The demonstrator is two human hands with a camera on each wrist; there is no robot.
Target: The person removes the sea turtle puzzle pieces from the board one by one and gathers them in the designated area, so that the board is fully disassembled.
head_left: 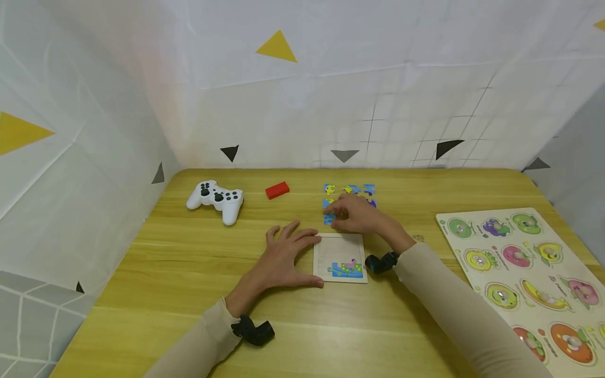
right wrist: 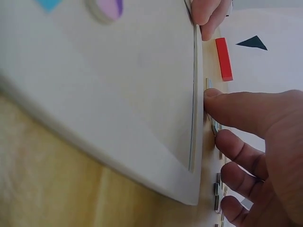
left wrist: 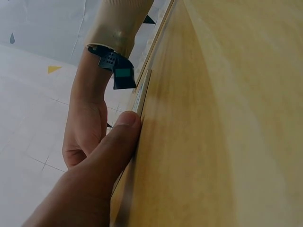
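Observation:
A white puzzle tray [head_left: 339, 242] lies on the table, with a few joined puzzle pieces [head_left: 347, 269] in its lower right corner. My left hand [head_left: 281, 260] is spread at the tray's left side, thumb by the lower corner and index fingertip at the upper one. In the left wrist view the thumb [left wrist: 125, 120] lies along the tray edge. Beyond the tray, my right hand [head_left: 356, 212] has its thumb and index finger at either side of a blue puzzle piece [head_left: 329, 219]. Several other colourful pieces [head_left: 329, 189] lie around that hand, some hidden beneath it.
A white game controller [head_left: 216, 199] lies at the back left, and a red block [head_left: 277, 190] sits right of it. On the right is a large wooden fruit board [head_left: 512, 236] with knobbed pieces. A patterned white cloth [head_left: 302, 115] hangs behind the table [head_left: 189, 273].

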